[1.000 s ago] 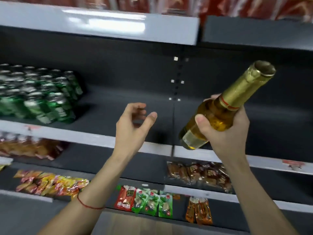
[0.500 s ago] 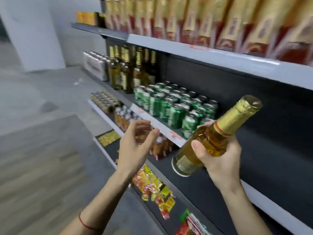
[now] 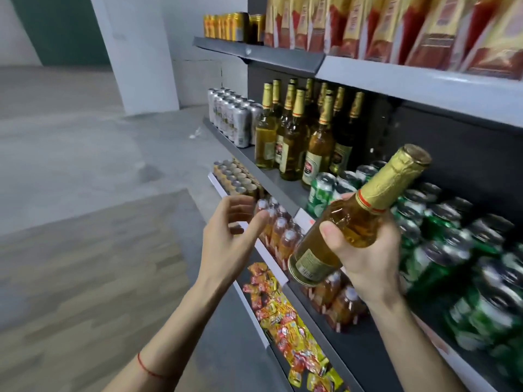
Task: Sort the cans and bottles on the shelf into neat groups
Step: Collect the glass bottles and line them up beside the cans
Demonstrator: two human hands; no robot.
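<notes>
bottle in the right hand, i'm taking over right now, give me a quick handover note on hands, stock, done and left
Right hand: gripping the gold-foil bottle, tilted, in front of the green cans.
Left hand: open, empty, beside it.
Shelf: matching bottles stand grouped, silver cans beyond them, green cans nearer.
Done: three groups look formed.
Left: likely stand the held bottle with the other bottles.

Green cans (image 3: 441, 236) crowd the shelf (image 3: 283, 190) beside the upright bottles (image 3: 297, 137), silver cans (image 3: 235, 117) beyond. A bare strip of shelf runs along the front edge before the bottles. Open aisle floor (image 3: 85, 165) lies left.
</notes>
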